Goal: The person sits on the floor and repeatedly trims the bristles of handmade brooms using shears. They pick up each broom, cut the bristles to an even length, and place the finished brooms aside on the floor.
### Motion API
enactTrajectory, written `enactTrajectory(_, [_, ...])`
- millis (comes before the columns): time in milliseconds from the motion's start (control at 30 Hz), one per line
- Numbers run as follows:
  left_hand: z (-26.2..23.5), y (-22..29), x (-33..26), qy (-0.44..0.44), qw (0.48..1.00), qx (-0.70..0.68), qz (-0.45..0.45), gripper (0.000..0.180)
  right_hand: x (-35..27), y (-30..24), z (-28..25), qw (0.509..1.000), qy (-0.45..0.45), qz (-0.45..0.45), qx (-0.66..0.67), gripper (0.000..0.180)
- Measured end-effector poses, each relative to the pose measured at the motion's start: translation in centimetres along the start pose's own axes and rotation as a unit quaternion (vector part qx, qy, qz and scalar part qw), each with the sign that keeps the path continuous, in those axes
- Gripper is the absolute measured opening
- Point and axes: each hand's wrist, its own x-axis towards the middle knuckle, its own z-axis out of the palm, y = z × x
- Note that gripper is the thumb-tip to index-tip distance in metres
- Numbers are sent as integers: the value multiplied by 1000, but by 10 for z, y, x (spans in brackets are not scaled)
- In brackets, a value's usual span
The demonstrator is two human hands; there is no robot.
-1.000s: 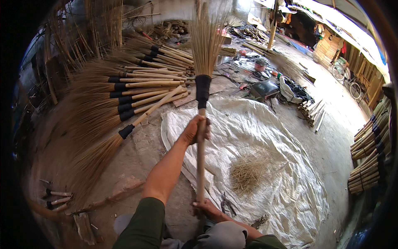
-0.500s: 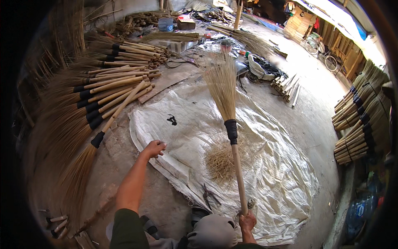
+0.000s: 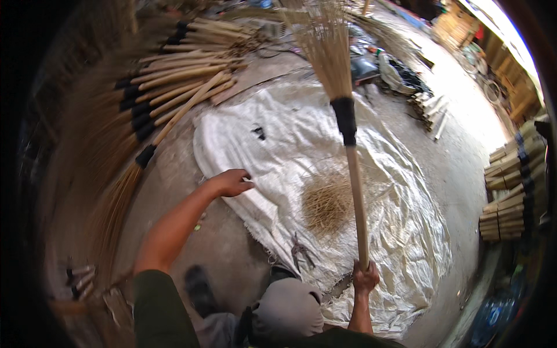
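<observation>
My right hand (image 3: 365,277) grips the lower end of a broom's wooden handle, its fingers wrapped round it. The broom (image 3: 358,203) stands nearly upright in view, its black binding at mid-length and its pale bristles at the far end. Out to the left, my left hand (image 3: 233,182) hangs over the edge of a white woven sheet (image 3: 290,133), fingers loosely bent with nothing in them. On the sheet lie a heap of straw-like trimmings (image 3: 326,203), pliers (image 3: 301,252) with dark handles and a small black scrap (image 3: 259,133).
Many finished-looking brooms (image 3: 168,110) are stacked at the left, with one broom (image 3: 145,156) lying across the front. Bundled brooms (image 3: 505,214) stand at the right. Short pale sticks (image 3: 435,110) and a black-and-white sack (image 3: 400,72) lie at the back right, and a clear plastic bottle (image 3: 493,316) at the lower right.
The view has tilted down and shifted. My right hand and the broom it holds have risen slightly, away from me. My left hand has moved a little farther out and stays empty.
</observation>
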Motion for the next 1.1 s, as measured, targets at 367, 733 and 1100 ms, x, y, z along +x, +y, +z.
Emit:
enactTrajectory(367, [2, 8, -126, 68, 932, -342, 96, 80, 11, -367, 101, 824, -329, -354, 295, 35])
enactTrajectory(733, [26, -254, -340, 719, 397, -511, -254, 32, -115, -579, 211, 518, -554, -645, 95, 63])
enactTrajectory(1100, [97, -418, -501, 765, 229, -429, -421, 34, -154, -586, 346, 551, -586, -593, 44, 34])
